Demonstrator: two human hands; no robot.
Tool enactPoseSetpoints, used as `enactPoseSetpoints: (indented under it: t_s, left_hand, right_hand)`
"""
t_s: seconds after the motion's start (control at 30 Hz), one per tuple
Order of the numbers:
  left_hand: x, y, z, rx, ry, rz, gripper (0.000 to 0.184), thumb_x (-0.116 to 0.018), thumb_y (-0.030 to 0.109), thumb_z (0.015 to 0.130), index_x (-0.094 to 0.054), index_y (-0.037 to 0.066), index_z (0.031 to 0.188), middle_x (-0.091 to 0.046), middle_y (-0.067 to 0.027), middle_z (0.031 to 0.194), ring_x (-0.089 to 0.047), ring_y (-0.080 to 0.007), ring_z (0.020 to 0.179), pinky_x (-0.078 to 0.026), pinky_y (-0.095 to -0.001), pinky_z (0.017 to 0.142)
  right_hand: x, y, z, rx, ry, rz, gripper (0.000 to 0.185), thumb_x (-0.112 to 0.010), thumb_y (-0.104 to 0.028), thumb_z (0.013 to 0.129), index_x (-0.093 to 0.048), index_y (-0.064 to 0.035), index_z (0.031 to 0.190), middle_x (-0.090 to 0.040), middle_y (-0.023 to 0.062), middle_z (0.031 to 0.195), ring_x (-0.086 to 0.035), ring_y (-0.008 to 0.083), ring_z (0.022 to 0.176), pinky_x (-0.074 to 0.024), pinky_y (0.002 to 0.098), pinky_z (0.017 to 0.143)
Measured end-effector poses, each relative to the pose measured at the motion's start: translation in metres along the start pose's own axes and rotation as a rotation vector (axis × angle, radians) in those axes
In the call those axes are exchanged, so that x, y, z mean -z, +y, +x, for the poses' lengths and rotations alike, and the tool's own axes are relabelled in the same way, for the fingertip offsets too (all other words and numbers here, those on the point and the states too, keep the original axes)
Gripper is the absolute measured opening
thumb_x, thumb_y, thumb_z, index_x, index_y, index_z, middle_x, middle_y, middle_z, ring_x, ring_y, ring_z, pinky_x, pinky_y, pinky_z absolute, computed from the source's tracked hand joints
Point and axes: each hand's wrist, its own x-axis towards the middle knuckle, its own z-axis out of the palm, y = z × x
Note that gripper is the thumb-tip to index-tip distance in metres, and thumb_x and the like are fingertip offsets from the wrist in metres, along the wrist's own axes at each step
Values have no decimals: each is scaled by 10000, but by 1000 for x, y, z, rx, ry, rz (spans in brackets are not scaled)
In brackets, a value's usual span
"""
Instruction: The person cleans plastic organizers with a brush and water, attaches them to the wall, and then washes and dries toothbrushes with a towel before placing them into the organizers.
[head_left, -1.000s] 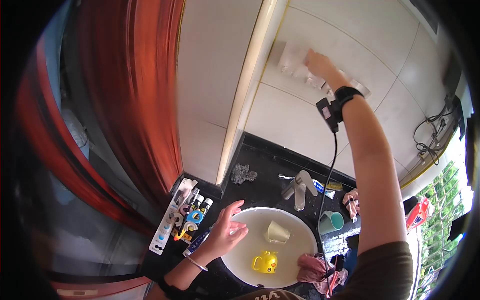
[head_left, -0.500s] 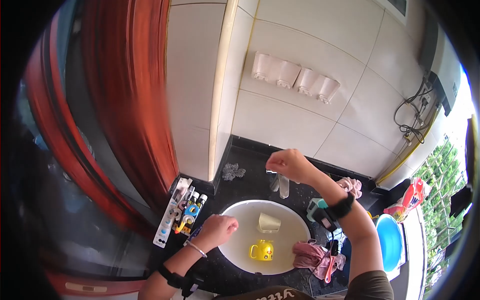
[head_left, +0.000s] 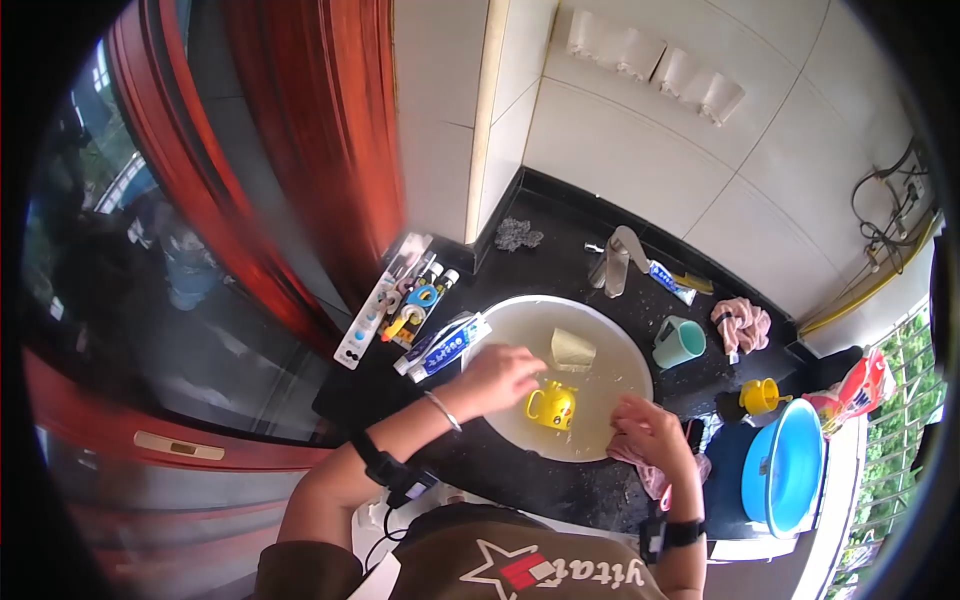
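A white oval sink (head_left: 618, 345) holds water that looks cloudy. In it are a yellow mug (head_left: 556, 408) with a cartoon face and a pale cream cup-like piece (head_left: 572, 350) lying tilted. Over the sink's left side is my left hand (head_left: 500, 380), empty, its fingers stretched toward the mug. I cannot tell whether they touch it. My right hand (head_left: 648, 432) hovers at the right rim with loosely bent, parted fingers and nothing visible in them. Beneath it lies a crumpled pink cloth (head_left: 628, 452), partly hidden by the hand. A metal faucet (head_left: 617, 262) stands behind the sink.
Left of the sink are toothpaste boxes (head_left: 447, 346) and a toothbrush pack (head_left: 377, 305). To the right stand a mint green cup (head_left: 680, 342), a pink scrunchie-like cloth (head_left: 741, 325), a yellow cup (head_left: 762, 397) and a blue basin (head_left: 765, 465). A toothpaste tube (head_left: 671, 282) lies by the faucet.
My right hand has come down from the faucet to the sink's right rim. My left hand has moved right, over the sink, and its fingers have opened. The view has tilted downward.
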Motion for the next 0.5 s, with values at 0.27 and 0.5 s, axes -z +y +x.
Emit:
enactPoseSetpoints:
  t_s: [0.27,0.5]
  left_hand:
    - [102,-125,-35,657,351,455,397,-637,323,758,-567,74,1058,-561,-162,990,-533,-347,943,-438,-415,811]
    - [70,-131,15,1057,-109,553,1027,-778,451,573,-260,-25,1321,-349,-160,1302,-359,-335,1201,-385,-446,941]
  right_hand:
    - [3,43,-97,-221,90,-95,284,-641,-103,751,-606,7,1010,-643,162,893,-642,243,802,-507,315,697]
    - [-11,29,-94,-184,63,-149,307,-659,-122,743,-607,-3,1022,-634,154,953,-637,261,796,-495,320,703]
